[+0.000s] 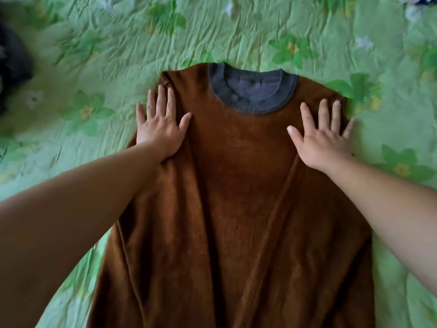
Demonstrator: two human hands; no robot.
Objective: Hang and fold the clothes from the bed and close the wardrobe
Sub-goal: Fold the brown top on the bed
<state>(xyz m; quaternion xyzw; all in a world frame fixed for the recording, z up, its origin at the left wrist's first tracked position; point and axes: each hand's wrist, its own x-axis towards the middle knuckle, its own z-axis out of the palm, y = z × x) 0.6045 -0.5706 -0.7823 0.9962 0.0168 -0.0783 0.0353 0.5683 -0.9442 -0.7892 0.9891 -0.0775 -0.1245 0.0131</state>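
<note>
A brown fleecy top with a grey ribbed collar lies flat on the bed, collar away from me, its sides folded inward. My left hand presses flat on the top's left shoulder, fingers spread and straight. On the right shoulder my right hand lies flat the same way. The hem runs out of view at the bottom edge.
The green flowered bedsheet surrounds the top on all sides. A dark garment lies at the far left edge. Some white and dark cloth shows in the top right corner.
</note>
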